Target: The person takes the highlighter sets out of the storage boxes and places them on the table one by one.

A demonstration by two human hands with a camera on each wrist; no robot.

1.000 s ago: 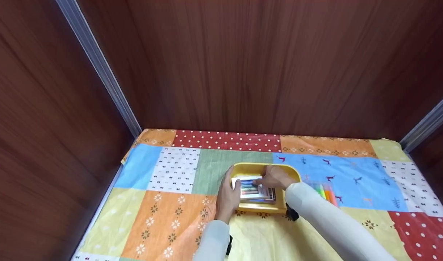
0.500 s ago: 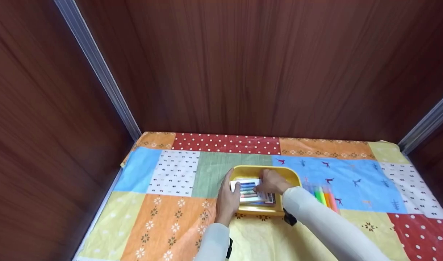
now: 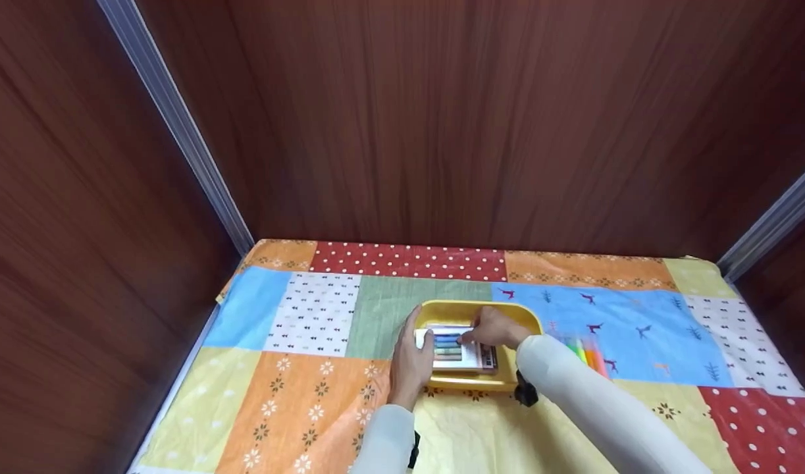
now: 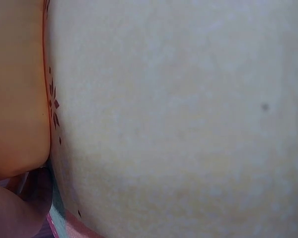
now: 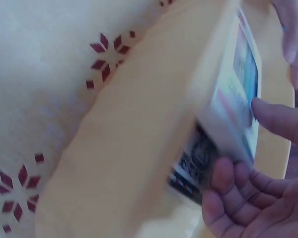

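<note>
A yellow plastic tray (image 3: 471,380) sits on the patterned cloth, and my left hand (image 3: 410,365) holds its left rim, thumb inside and fingers along the outer wall. In the left wrist view only part of that hand (image 4: 15,210) shows beside the outer wall. My right hand (image 3: 497,327) reaches into the tray and pinches a white box of crayon-like coloured sticks (image 3: 448,347). The right wrist view shows its thumb on the box's face and its fingers underneath. Below this box lies another flat pack (image 5: 193,163) with a black-and-white printed end, mostly covered.
A clear pack of highlighter-like pens (image 3: 592,355), green, yellow, orange and pink, lies right of the tray, partly behind the right forearm. The patchwork cloth (image 3: 310,395) covers the table. Brown wood panels (image 3: 389,131) stand behind it and on both sides.
Within the tray, the white box has shifted slightly under my right hand and now lies more squarely over the pack below. My left hand keeps its place on the rim.
</note>
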